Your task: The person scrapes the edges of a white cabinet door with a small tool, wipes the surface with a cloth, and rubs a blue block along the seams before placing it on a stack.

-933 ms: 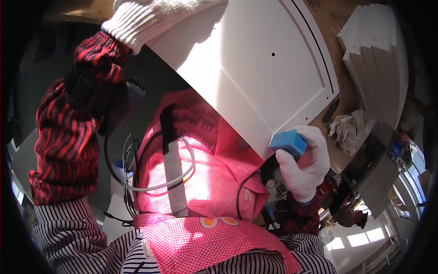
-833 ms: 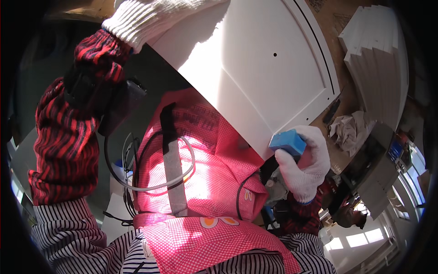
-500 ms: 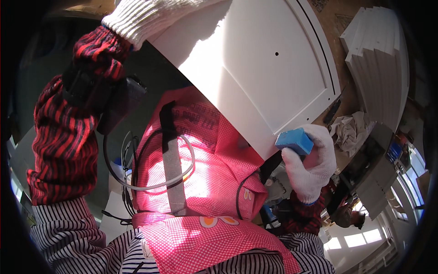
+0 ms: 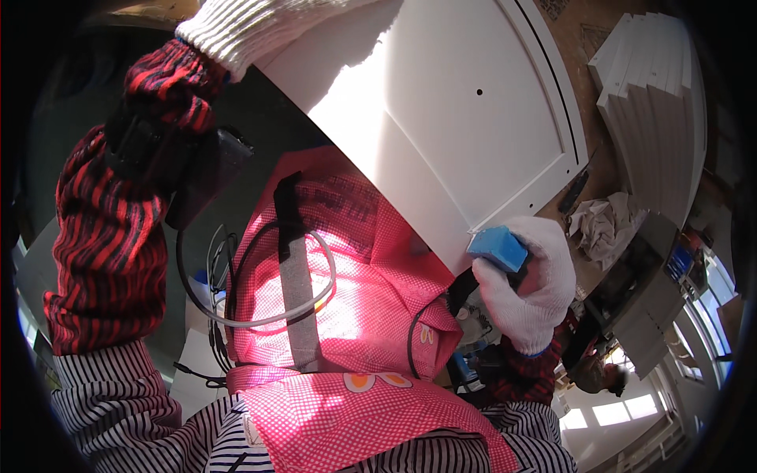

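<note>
A white panel (image 4: 481,134) with a recessed middle, a dark groove along its curved-looking far edge and small dark holes lies in front of me, partly in bright sun. My right hand (image 4: 540,276), in a white knit glove, grips a blue block (image 4: 498,248) that looks like a sanding sponge, between thumb and fingers. The block is at the panel's near right corner; whether it presses on the edge I cannot tell. My left hand (image 4: 264,27), gloved too, reaches over the panel's upper left; its fingers are outside the picture.
A stack of white panels (image 4: 650,110) stands at the right on the brown worktop (image 4: 564,35). A crumpled cloth (image 4: 603,229) and a dark tool (image 4: 578,191) lie near the panel's right side. Looped cables (image 4: 331,272) hang before my pink apron (image 4: 355,331). Another person (image 4: 595,374) is at lower right.
My right hand has shifted slightly left with the blue block, along the near right corner. My left forearm has moved very little, and the panel looks unmoved.
</note>
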`<state>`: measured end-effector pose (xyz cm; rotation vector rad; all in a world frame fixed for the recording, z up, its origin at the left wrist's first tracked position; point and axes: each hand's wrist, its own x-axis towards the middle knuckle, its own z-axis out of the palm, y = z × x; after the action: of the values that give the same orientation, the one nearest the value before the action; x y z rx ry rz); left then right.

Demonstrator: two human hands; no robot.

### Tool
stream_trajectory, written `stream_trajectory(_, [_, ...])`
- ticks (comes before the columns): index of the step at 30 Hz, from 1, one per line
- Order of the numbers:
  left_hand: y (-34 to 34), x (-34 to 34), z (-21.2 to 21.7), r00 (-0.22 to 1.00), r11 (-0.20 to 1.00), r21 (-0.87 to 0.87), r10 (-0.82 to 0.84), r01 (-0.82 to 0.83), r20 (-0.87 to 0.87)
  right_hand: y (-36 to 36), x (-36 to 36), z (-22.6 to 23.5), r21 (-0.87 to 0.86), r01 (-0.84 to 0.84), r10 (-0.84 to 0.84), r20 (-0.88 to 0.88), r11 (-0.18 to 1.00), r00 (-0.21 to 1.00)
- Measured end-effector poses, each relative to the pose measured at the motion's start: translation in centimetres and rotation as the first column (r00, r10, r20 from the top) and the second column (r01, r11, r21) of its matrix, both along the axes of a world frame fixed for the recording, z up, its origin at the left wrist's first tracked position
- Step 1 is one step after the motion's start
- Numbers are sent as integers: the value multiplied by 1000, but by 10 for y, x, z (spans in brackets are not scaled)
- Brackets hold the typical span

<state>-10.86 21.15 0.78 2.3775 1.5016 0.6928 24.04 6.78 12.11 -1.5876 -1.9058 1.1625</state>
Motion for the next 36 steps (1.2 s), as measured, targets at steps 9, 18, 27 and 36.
stream_trajectory(9, [0, 2, -1, 1000, 1000, 4, -6, 6, 1, -1, 1, 9, 55, 94, -99, 92, 994, 991])
stream_trajectory(18, [1, 2, -1, 1000, 1000, 8, -12, 12, -1, 0, -14, 13, 192, -194, 110, 376, 962, 920])
stream_trajectory(27, [2, 1, -3, 1000, 1000, 3, -12, 12, -3, 2, -15, 10, 180, -194, 111, 391, 964, 914])
stream_trajectory(36, [2, 2, -1, 1000, 1000, 6, -14, 14, -1, 3, -14, 13, 135, -178, 108, 412, 975, 905])
